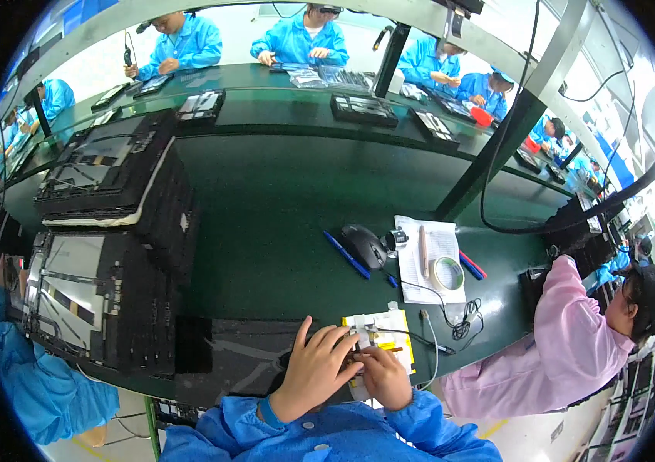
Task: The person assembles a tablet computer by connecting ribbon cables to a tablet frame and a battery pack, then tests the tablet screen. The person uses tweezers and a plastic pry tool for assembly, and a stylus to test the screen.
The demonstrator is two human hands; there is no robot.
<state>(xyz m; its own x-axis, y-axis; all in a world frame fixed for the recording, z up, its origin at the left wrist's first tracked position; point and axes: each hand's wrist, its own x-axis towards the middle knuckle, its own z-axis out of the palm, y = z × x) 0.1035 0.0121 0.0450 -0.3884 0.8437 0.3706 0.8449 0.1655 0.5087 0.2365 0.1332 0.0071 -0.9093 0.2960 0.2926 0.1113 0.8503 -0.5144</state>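
Note:
A white pad with yellow edges (398,322) lies at the table's front edge, with a small light-coloured connector piece and a black cable (412,336) on it. My left hand (313,376) rests palm down at the pad's left side, fingers stretched and apart, their tips on or just over the small parts. Close beside it, my right hand (386,377) has its fingers curled and pressed together at the pad's lower part. Whatever sits in those fingers is hidden. Left of the pad a dark flat mat (235,354) reaches under my left hand.
Tall stacks of black trays (146,308) holding flat parts stand at left. Beyond the pad lie a black mouse (364,245), blue pen (346,254), paper sheet (412,289), tape roll (447,273) and coiled cable (462,329). A pink-sleeved person (543,346) sits at right; a slanted post (489,158) rises behind.

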